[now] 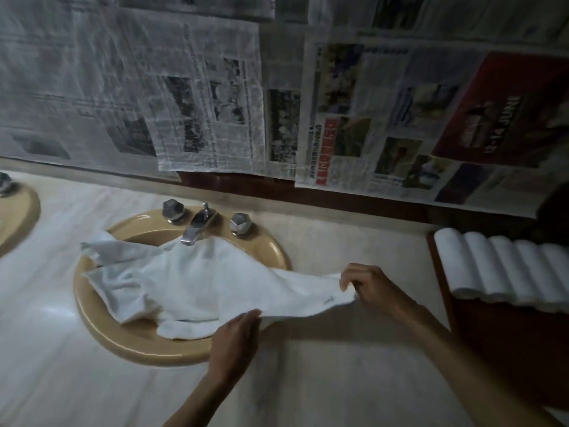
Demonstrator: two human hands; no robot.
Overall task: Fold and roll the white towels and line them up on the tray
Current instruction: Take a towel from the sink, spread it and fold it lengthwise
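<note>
Just then, a loose white towel (197,288) lay spread over the tan sink (92,306), its far edge touching the chrome faucet (197,224) at twelve o'clock of the basin and its right end drawn out across the pale surface (338,365) toward three o'clock. The right hand (372,288) pinched that right corner, thumb and curled fingers closed on the cloth and lifting it slightly off the surface. The left hand (237,337) was at the towel's near edge, at about six o'clock of the cloth, fingers held straight and together against the hem; whether they actually gripped it I could not tell, since the fingertips disappeared under the fabric. At three o'clock of the view, well apart from the sink, a dark red tray (443,285) carried a row of rolled white towels (505,266) lying side by side and touching one another. Two faceted metal knobs flanked the faucet, and sheets of newspaper (209,97) covered the wall behind the surface.
</note>
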